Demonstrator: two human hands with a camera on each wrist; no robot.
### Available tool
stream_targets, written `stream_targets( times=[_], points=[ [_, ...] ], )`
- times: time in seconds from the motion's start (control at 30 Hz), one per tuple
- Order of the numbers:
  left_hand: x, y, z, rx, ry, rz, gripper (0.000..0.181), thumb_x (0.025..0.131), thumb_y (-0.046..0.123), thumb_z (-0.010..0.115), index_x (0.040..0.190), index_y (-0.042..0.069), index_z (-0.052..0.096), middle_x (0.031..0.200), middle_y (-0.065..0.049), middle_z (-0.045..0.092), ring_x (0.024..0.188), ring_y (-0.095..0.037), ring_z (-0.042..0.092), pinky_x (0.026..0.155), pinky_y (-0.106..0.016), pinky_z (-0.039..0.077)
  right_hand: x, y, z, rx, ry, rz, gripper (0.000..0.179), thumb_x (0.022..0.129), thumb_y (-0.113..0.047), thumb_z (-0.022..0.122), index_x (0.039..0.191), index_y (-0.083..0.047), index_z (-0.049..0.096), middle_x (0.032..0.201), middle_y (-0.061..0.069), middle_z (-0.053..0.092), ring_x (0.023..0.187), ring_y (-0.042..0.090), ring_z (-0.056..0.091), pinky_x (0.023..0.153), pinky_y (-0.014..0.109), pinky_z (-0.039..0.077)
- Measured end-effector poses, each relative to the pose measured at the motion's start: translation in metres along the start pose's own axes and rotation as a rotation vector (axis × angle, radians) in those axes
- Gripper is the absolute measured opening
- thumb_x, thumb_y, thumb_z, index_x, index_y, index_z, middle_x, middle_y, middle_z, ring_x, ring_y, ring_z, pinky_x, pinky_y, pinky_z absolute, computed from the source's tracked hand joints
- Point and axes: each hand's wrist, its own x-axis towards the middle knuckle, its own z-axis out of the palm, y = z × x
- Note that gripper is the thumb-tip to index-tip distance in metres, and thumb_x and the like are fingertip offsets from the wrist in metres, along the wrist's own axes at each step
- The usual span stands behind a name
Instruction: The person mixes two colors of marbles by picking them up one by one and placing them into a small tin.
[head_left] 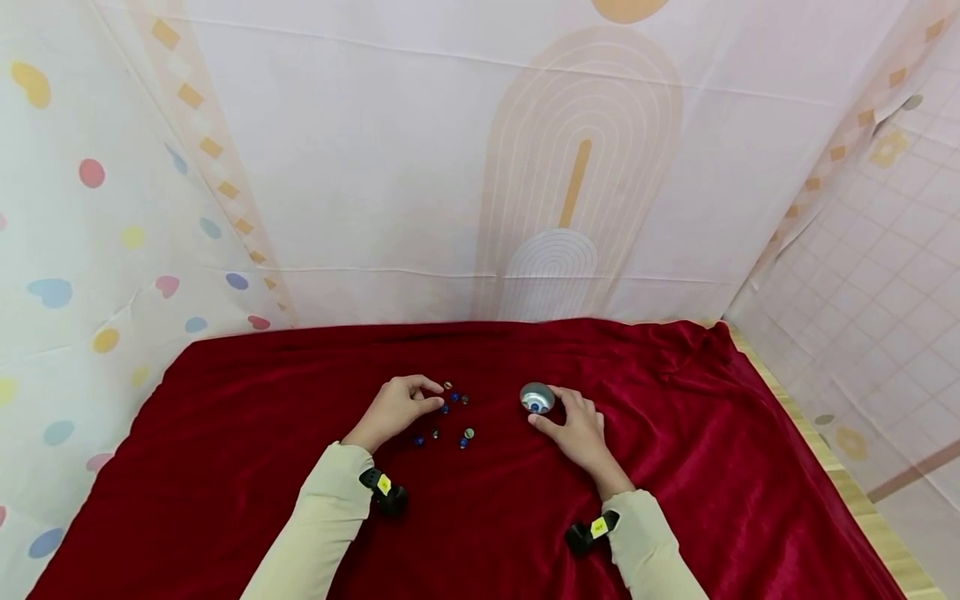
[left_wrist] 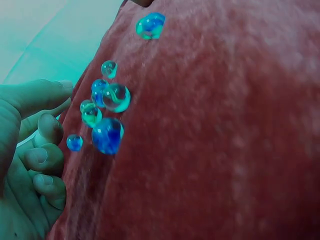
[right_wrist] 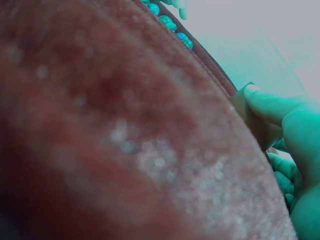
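My right hand (head_left: 577, 425) grips a small silver metal cup (head_left: 537, 390) by its side, thumb at the front and fingers behind. A blue marble (head_left: 535, 408) shows inside the cup. In the right wrist view the cup (right_wrist: 257, 125) appears as a tan wall under the thumb. My left hand (head_left: 401, 407) hovers by the scattered glass marbles (head_left: 445, 409), thumb and forefinger reaching forward and apart. The left wrist view shows its other fingers (left_wrist: 45, 157) loosely bent, with nothing seen in them. Blue marbles (left_wrist: 107, 136) and clear ones with green swirls (left_wrist: 116, 97) lie just beyond.
A dark red velvet cloth (head_left: 247, 467) covers the table and wrinkles at the far right corner. Pale wooden table edge (head_left: 832, 458) shows along the right. Patterned white curtains (head_left: 375, 167) hang behind and at both sides. Each wrist carries a black strapped camera (head_left: 390, 498).
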Motion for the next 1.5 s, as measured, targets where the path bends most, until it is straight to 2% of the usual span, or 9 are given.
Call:
stream_targets(
  times=[0.47,0.8,0.97,1.5],
  points=[
    [-0.005,-0.009,0.002,-0.008,-0.023,-0.042,0.025,0.091,0.021,0.067,0.113,0.009,0.069,0.067,-0.003,0.055,0.059,-0.017,0.046,0.060,-0.030,0.038,-0.002,0.000,-0.002,-0.006,0.004,0.002,0.060,0.084,-0.040,0.072,0.136,-0.016,0.053,0.141,0.008,0.049,0.126,0.029,0.038,0.093,0.043,0.022],
    [-0.006,-0.012,0.005,0.028,0.005,-0.042,0.026,0.089,0.021,0.069,0.113,0.010,0.070,0.068,-0.001,0.056,0.058,-0.016,0.045,0.059,-0.030,0.037,-0.004,0.001,-0.003,0.004,0.008,-0.007,0.062,0.084,-0.040,0.073,0.136,-0.014,0.053,0.140,0.010,0.049,0.124,0.031,0.039,0.092,0.044,0.022],
    [-0.005,-0.012,0.005,0.042,0.009,-0.062,0.026,0.089,0.022,0.069,0.112,0.011,0.070,0.067,-0.001,0.055,0.058,-0.016,0.044,0.058,-0.029,0.037,-0.004,0.001,-0.003,0.003,-0.001,0.003,0.061,0.084,-0.040,0.072,0.137,-0.015,0.053,0.141,0.009,0.049,0.126,0.030,0.038,0.092,0.043,0.022],
    [-0.006,-0.012,0.008,0.051,0.026,-0.086,0.023,0.090,0.024,0.068,0.110,0.012,0.070,0.069,-0.001,0.057,0.059,-0.016,0.046,0.057,-0.029,0.036,-0.004,0.002,-0.004,0.001,-0.003,0.011,0.061,0.084,-0.040,0.073,0.136,-0.016,0.053,0.141,0.008,0.049,0.126,0.029,0.038,0.093,0.043,0.022]
  ],
)
